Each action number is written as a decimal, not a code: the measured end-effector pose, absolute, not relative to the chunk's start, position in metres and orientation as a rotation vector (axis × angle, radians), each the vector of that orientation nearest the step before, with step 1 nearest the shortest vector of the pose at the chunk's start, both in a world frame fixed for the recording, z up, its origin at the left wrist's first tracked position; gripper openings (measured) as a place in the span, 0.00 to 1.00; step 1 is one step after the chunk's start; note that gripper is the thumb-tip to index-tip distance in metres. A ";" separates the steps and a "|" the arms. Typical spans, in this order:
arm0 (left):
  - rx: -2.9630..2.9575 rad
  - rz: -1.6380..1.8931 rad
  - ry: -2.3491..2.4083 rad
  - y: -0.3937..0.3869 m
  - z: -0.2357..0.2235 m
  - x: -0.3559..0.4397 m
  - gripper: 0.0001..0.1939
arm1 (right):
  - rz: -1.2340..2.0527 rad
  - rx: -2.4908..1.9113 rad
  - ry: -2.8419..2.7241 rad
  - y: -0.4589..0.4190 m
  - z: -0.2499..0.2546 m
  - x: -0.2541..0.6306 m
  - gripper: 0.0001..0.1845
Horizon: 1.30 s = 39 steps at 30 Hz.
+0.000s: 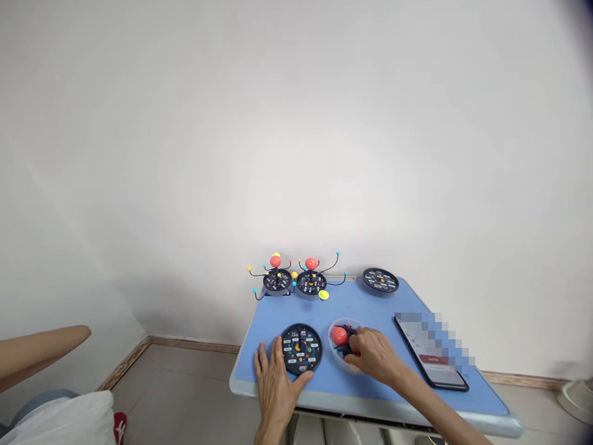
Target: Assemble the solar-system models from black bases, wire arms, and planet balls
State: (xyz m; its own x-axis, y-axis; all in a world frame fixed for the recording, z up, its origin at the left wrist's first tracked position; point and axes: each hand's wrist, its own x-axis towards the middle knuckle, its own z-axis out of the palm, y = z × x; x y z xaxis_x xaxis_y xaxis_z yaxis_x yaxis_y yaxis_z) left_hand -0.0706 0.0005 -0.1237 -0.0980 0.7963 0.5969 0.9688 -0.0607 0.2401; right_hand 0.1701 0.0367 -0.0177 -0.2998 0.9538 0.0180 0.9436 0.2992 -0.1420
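My left hand (277,386) lies with fingers spread against the near left edge of a round black base (311,346) printed with planets and labels. A short black post stands upright on that base. To its right, my right hand (376,353) reaches into a clear round plastic bowl (332,346), fingers bent down among the parts. A red ball (340,335) and several dark thin pieces show in the bowl. Whatever is between the right fingertips is hidden.
Two assembled solar system models (311,283) with red balls and outstretched arms stand at the table's back left. Another black base (380,281) lies at the back right. A phone (430,352) rests on the blue table (361,301). Another person's arm (41,353) shows at far left.
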 end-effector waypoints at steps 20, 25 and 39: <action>-1.945 -1.226 -1.870 0.002 -0.134 -0.079 0.38 | 0.940 -1.491 -1.754 0.057 -0.025 0.203 0.18; -1.854 -1.716 -2.060 -0.013 -0.117 -0.073 0.32 | 1.008 -1.447 -1.719 0.051 -0.026 0.204 0.22; -2.172 -1.740 -1.716 -0.047 -0.070 0.010 0.19 | 1.067 -1.326 -1.916 0.039 -0.034 0.189 0.22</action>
State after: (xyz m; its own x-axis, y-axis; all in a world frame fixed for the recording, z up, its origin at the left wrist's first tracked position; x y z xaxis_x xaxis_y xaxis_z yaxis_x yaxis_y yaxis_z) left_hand 0.0098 -0.0471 -0.0703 -0.1130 0.7623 0.6373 0.6265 -0.4432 0.6412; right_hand 0.1888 0.0390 -0.0337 -0.3454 0.9384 0.0132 0.4829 0.1898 -0.8549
